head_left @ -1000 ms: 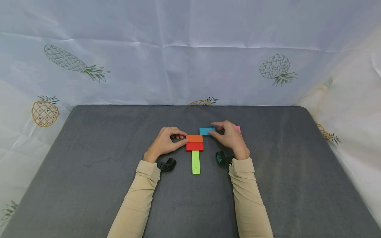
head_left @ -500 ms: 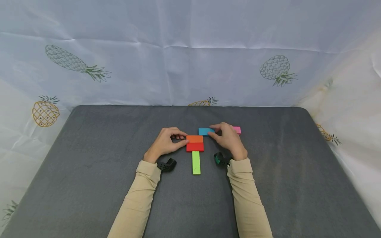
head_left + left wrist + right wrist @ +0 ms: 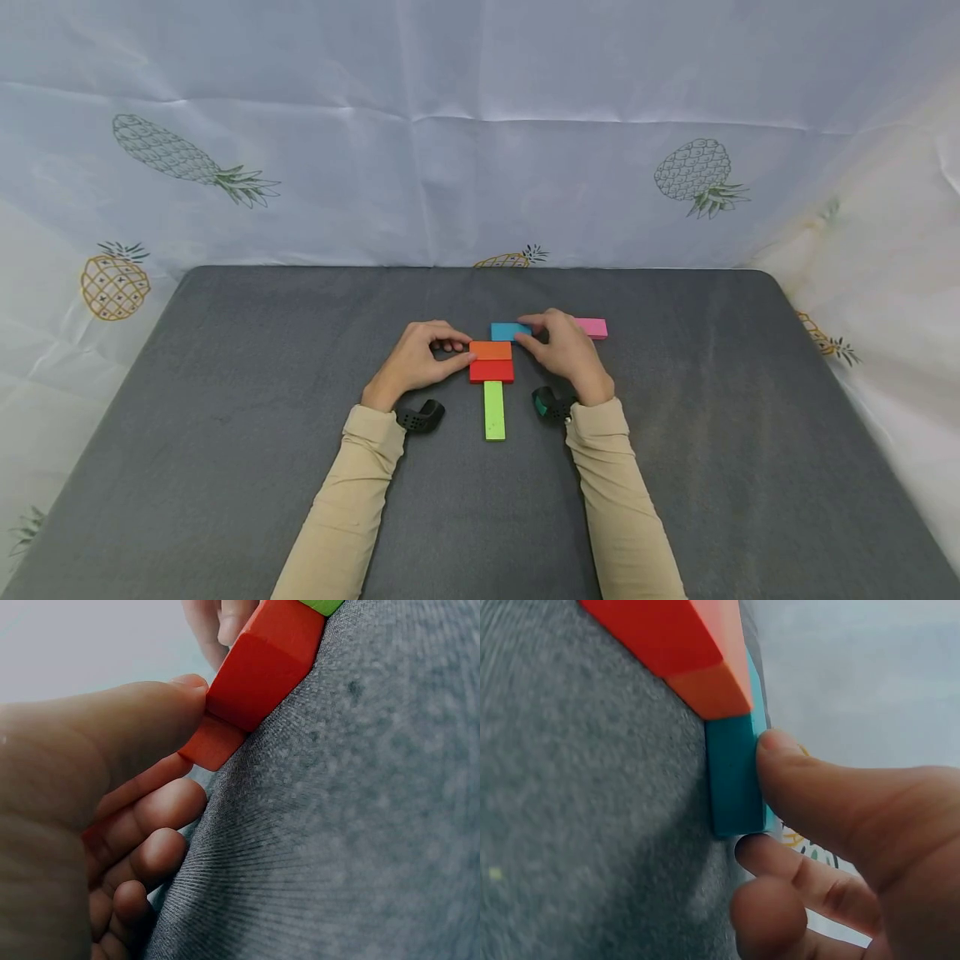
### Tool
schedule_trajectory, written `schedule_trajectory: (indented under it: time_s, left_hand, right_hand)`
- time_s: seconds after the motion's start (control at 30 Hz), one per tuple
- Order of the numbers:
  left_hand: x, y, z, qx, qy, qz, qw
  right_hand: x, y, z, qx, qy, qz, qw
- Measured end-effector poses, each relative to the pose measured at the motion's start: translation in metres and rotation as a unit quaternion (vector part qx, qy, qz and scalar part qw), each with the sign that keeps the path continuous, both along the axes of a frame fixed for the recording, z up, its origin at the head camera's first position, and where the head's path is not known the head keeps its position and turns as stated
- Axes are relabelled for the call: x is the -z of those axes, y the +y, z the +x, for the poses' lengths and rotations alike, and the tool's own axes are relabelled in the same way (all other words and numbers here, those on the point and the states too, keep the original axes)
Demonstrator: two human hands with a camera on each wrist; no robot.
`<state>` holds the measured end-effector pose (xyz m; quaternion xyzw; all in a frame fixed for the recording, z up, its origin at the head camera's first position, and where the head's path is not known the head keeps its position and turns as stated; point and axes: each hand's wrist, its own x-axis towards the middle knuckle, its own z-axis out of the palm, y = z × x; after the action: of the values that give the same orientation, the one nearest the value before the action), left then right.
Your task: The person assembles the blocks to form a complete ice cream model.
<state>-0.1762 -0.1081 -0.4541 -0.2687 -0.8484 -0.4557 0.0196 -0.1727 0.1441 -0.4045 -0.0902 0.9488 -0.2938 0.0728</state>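
On the grey table several flat coloured blocks lie joined in a column. A lime green block points lengthwise toward me, with a red block crosswise at its far end and an orange block against the red one. My left hand pinches the left end of the orange block between thumb and index finger. Behind it sits a blue block, its right end held between thumb and index finger of my right hand. In the right wrist view the blue block adjoins the orange one.
A pink block lies right of my right hand, partly behind it. Black wrist devices sit at both wrists. The table ends at a curtain printed with pineapples, behind and at both sides.
My right hand has slid the blue block leftward, so it now lies farther behind the orange block. More of the pink block shows. My left hand stays on the orange block.
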Motion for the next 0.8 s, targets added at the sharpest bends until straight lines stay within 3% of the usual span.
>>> schedule_trajectory:
  time_s: [0.8]
  left_hand:
    - [-0.0014,0.0002,0.0013,-0.001,0.005,-0.003,1.0000]
  right_hand:
    - [0.0034,-0.0105,-0.0006,-0.036,-0.002,-0.007,0.9993]
